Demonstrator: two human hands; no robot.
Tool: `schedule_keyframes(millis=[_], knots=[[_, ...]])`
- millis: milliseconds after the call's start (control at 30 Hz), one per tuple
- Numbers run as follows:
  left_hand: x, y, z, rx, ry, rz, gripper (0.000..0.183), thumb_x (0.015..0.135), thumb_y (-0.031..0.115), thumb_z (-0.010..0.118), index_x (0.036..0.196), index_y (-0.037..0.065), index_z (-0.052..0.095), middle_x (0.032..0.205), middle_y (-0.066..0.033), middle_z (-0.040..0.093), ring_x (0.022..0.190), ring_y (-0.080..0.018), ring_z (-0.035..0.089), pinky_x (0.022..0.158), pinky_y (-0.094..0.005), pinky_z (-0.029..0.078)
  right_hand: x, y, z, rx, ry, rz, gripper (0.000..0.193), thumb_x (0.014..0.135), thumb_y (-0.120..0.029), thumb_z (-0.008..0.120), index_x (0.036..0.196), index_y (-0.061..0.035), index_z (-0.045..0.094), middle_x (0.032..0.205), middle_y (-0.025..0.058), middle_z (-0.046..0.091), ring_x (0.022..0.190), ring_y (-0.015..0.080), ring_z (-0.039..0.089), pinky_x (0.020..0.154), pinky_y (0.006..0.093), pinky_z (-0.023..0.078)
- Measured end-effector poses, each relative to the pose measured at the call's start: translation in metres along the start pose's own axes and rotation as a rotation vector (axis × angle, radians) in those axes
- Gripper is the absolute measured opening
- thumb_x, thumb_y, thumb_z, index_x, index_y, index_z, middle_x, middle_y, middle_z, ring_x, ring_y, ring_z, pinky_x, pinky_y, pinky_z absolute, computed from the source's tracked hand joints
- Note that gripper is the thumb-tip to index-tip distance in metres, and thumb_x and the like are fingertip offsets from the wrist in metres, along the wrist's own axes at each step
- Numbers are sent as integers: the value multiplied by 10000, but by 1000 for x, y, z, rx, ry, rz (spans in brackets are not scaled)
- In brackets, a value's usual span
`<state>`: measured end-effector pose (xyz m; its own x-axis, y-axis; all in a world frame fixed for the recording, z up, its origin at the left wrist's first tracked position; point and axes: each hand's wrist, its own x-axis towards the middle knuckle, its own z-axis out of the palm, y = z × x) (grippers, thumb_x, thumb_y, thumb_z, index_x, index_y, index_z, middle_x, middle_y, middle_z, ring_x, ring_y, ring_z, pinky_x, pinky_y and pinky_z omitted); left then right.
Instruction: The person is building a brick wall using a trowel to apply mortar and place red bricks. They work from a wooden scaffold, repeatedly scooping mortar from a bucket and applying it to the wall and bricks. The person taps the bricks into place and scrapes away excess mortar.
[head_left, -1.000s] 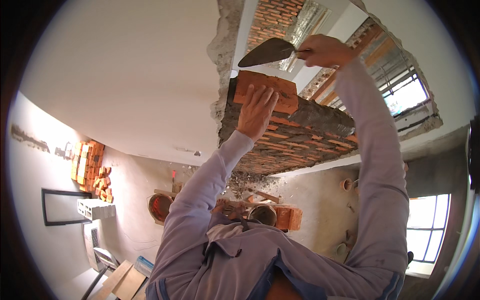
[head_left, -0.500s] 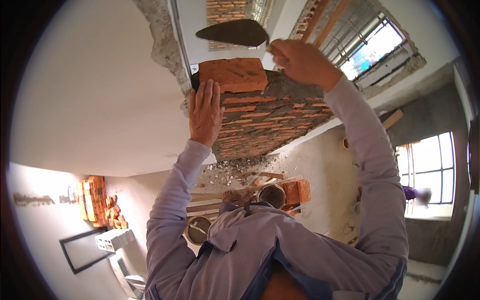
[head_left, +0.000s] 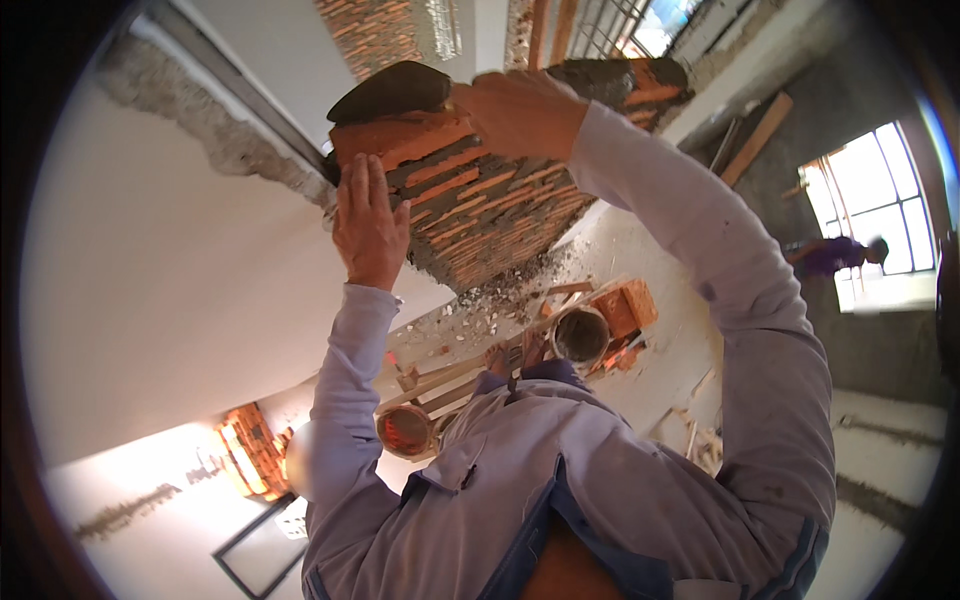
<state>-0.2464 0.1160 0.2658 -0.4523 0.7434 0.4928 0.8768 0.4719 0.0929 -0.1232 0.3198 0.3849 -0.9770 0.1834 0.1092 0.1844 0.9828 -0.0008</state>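
My right hand (head_left: 522,112) is closed round the handle of a pointed trowel, the grip hidden in my fingers. The dark trowel blade (head_left: 392,92) lies over the top of an orange brick (head_left: 400,138); whether it touches the brick I cannot tell. This brick sits at the left end of the top of the brick wall (head_left: 490,205), against the white wall edge. My left hand (head_left: 370,225) rests flat with fingers stretched out against the near face of the brick. Grey mortar (head_left: 600,75) covers the wall top to the right of my right hand.
Below stand a round bucket (head_left: 581,335) and stacked bricks (head_left: 627,307) beside planks near my feet. Another round container (head_left: 405,430) holds something orange. Rubble (head_left: 480,308) lies along the wall's foot. A person (head_left: 838,255) is by the window at the right.
The trowel has come down from above onto or just over the brick, my right hand moving left with it. My left hand stays at the brick. The view has turned.
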Motion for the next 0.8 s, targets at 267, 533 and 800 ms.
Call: schedule_keyframes(millis=[267, 533, 800], knots=[[-44, -7, -14, -281, -37, 205, 587, 875, 274, 693, 1360, 2, 506, 1382, -179, 521, 1270, -346, 492, 1061, -430, 399, -158, 66, 5, 403, 493, 376, 340, 895, -329, 649, 1083, -48, 612, 783, 113, 650, 731, 257, 651, 667, 380, 506], [-269, -21, 150, -586, -993, -172, 382, 856, 170, 724, 1169, -3, 590, 1089, -157, 649, 933, -280, 661, 798, -368, 526, -464, 1, 244, 1258, 642, 1716, 191, 756, -96, 741, 772, -75, 552, 610, 7, 520, 491, 115, 508, 417, 288, 400], [-304, 33, 188, -658, -1594, -273, 377, 938, 247, 606, 1222, 6, 547, 1166, -198, 632, 1124, -315, 621, 936, -361, 491, -601, -79, 387, 532, 270, 1927, 164, 724, -100, 700, 824, -29, 590, 798, 92, 618, 713, 282, 623, 656, 398, 517]])
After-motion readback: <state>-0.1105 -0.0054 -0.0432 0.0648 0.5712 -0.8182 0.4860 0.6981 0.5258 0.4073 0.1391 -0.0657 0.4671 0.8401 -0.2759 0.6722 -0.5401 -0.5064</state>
